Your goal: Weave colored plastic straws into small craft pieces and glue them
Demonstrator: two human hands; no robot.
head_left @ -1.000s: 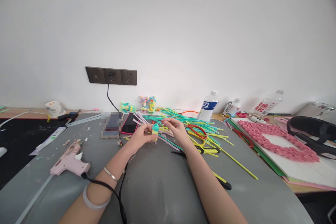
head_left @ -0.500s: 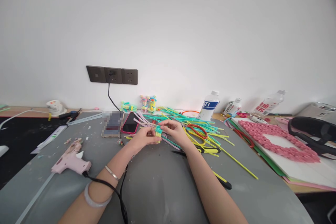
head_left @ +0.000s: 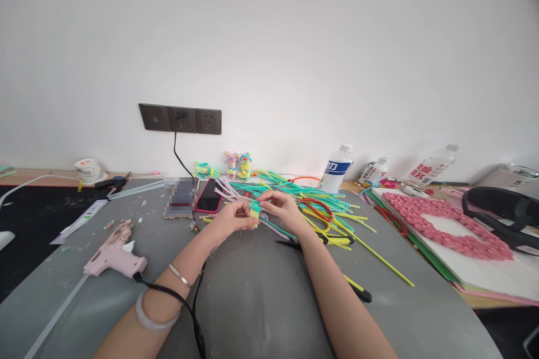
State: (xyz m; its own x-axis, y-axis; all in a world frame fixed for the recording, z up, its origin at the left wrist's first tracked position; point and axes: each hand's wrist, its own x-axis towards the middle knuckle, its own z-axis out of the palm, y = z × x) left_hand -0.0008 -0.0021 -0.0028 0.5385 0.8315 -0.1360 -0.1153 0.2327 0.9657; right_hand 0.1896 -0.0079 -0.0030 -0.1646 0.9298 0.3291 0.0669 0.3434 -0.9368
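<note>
A small teal and yellow pipe-cleaner figure (head_left: 255, 210) is held up between my two hands above the grey mat. My left hand (head_left: 231, 220) pinches it from the left, its fingers closed. From the right and above, my right hand (head_left: 283, 207) grips its teal upper part between thumb and fingertips. Loose pipe cleaners (head_left: 337, 199) in teal, yellow and lilac lie behind and to the right of my hands. Among them are orange-handled scissors (head_left: 318, 208). Finished-looking pipe-cleaner figures (head_left: 245, 165) stand against the wall.
A pink hot glue gun (head_left: 115, 258) lies at left, its black cord running under my left forearm. Two phones (head_left: 209, 196) lie at the back. A bottle (head_left: 334, 169) stands behind the pipe cleaners. At right are a pink wreath-like piece (head_left: 446, 227) on boards and a black strap (head_left: 497, 213).
Both hands stay nearly in place, still closed on the figure. The right fingers shift slightly at its teal top, and the view moves very little.
</note>
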